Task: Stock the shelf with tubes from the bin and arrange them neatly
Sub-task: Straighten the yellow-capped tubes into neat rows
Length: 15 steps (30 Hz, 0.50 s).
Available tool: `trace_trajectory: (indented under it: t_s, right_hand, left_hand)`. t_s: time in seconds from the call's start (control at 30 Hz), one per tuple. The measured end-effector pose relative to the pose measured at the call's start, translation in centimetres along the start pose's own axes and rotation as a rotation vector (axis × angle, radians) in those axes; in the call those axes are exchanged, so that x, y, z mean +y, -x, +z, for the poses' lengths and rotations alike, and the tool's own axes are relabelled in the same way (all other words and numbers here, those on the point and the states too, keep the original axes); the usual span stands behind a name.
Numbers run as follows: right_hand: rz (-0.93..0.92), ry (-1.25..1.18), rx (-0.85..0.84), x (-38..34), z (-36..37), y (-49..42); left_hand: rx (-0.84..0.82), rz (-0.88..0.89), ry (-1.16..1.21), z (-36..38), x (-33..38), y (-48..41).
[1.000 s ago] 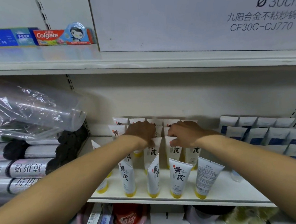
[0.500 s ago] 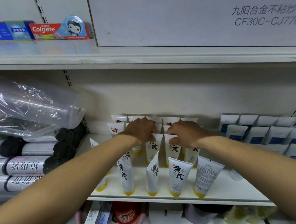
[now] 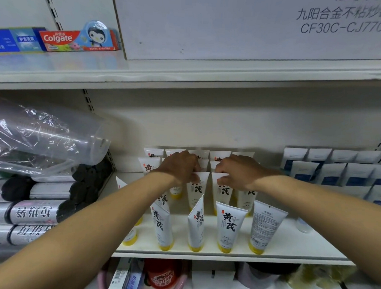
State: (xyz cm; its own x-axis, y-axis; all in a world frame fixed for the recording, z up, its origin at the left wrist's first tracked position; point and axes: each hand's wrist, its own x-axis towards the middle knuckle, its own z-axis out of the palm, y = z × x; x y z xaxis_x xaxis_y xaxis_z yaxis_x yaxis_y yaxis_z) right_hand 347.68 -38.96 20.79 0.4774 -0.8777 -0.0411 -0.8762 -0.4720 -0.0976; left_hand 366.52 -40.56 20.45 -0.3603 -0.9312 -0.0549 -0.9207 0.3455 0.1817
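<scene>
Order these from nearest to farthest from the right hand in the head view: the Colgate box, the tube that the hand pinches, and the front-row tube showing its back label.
1. The pinched tube: middle row, its top held by the right hand.
2. The back-label tube: front row, right end, below the hand.
3. The Colgate box: upper shelf, far to the left.
</scene>
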Motion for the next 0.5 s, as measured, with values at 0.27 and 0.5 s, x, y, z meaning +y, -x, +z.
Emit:
trace_trajectory:
  t_s: [0.27,0.5]
  right_hand:
    - [-0.004,-0.017,-0.017,-0.08,-0.24,-0.11]
    - [-0.026,-0.03,0.019,0.04,-0.46,-0.59]
  left_hand:
    - [-0.017,0.022,-0.016,0.02,-0.03,-0.13]
    - [-0.032,0.044,-0.002,-0.02,-0.11,-0.24]
